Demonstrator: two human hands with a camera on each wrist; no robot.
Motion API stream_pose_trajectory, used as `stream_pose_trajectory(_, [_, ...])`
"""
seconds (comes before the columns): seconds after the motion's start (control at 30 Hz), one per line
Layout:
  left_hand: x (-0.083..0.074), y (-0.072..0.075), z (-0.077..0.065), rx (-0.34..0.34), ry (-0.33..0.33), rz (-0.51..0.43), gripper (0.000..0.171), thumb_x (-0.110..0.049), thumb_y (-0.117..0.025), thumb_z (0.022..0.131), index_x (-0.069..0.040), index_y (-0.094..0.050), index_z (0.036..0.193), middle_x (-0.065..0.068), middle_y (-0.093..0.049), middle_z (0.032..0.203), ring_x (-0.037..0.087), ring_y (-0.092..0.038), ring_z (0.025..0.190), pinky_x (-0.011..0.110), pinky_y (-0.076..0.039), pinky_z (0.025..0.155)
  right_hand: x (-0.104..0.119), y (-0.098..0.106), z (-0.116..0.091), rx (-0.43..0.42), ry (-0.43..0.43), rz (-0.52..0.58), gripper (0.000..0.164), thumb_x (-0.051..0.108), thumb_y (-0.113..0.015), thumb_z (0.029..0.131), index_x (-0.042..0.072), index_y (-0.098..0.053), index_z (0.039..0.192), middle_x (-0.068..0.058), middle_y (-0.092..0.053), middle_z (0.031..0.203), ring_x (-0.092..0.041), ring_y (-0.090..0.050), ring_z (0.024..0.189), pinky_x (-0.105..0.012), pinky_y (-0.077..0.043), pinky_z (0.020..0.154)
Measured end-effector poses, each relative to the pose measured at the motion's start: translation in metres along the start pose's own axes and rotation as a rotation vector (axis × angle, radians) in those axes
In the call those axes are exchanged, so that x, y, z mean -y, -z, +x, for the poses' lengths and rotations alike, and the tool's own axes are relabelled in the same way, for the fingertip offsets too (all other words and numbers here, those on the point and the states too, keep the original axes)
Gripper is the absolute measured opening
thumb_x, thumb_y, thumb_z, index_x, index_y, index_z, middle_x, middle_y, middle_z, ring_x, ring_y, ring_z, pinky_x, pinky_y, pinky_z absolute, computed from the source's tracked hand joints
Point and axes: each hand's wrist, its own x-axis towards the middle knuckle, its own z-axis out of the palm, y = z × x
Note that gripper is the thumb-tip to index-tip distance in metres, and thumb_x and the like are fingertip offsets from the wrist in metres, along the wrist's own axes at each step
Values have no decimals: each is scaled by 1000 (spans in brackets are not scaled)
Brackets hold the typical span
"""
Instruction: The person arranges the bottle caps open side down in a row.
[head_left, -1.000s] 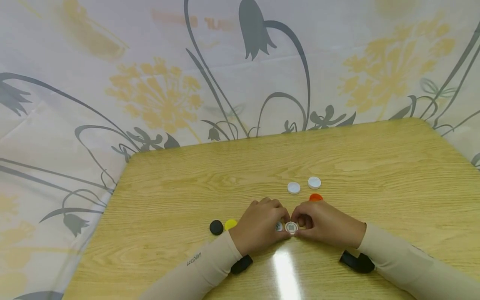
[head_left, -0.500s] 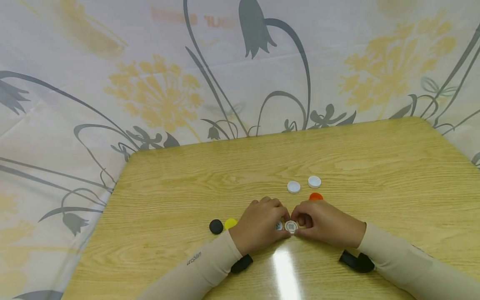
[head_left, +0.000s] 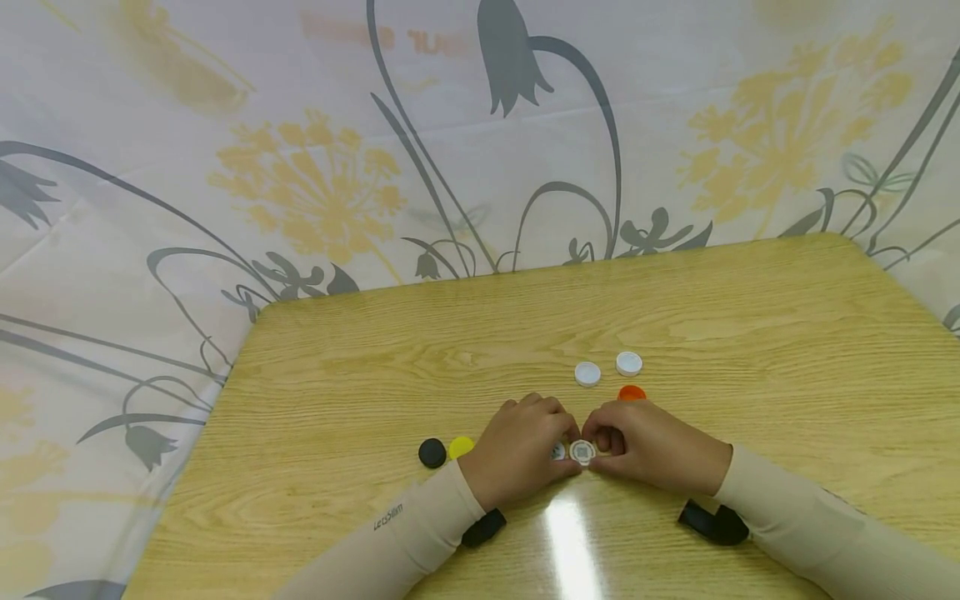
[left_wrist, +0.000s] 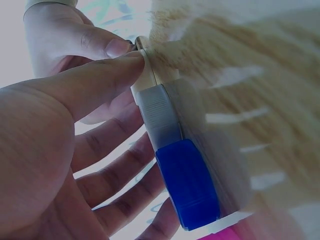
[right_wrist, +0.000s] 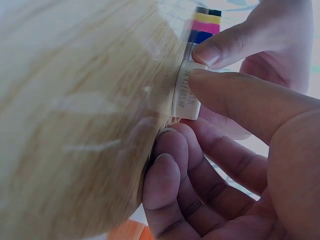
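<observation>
You are pinching a cream-white cap [head_left: 582,452] on the wooden tabletop [head_left: 360,367], lower middle of the head frame, your left grip [head_left: 517,454] holding it from one side and your right grip [head_left: 660,450] from the other. It is lying directly between your fingertips, so neither hand is looking nearer. Being round, it is showing no long axis from above; the row it is ending is running left across the frame through a ribbed white cap [left_wrist: 160,112], apparently touching it, then a blue cap [left_wrist: 187,185], a pink cap [right_wrist: 206,26], a yellow cap [head_left: 461,447] and a black cap [head_left: 432,453]. Any shift, it seems, is turning on that line.

Its top is carrying a square code; its rim, right of center in the right wrist view, is showing what looks like "0531" and "FD05 NP", other characters being unclear. Your left sleeve [head_left: 420,533] is apparently reading "LetsSlim"; print on the right sleeve [head_left: 825,521] is defying reading.
</observation>
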Motion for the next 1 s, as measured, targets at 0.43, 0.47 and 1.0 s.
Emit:
stream_pose_trajectory(0.43, [0,0,1,-17,2,-11,29,-45,-78,86,-21,-75,102,-8,-69,99,10,-61,91,24,-47,72,1,2,0,-6,20,1,14,13,-77,87,13,-69,98,12,-56,78,1,-50,71,-20,-47,64])
stream_pose_trajectory(0.47, [0,0,1,-15,2,-22,30,-46,-77,86,-21,-74,102,-8,-69,99,9,-61,91,25,-48,73,1,3,0,-5,28,-2,14,12,-77,87,12,-69,98,11,-56,78,1,-51,71,-20,-48,64])
stream_pose_trajectory(1.0, [-3,6,14,-89,36,-94,27,-42,-70,93,-22,-72,110,-7,-72,105,12,-68,96,34,-51,82,-6,46,-7,-94,16,-129,15,11,-79,86,14,-68,96,13,-60,81,2,-53,72,-21,-50,65])
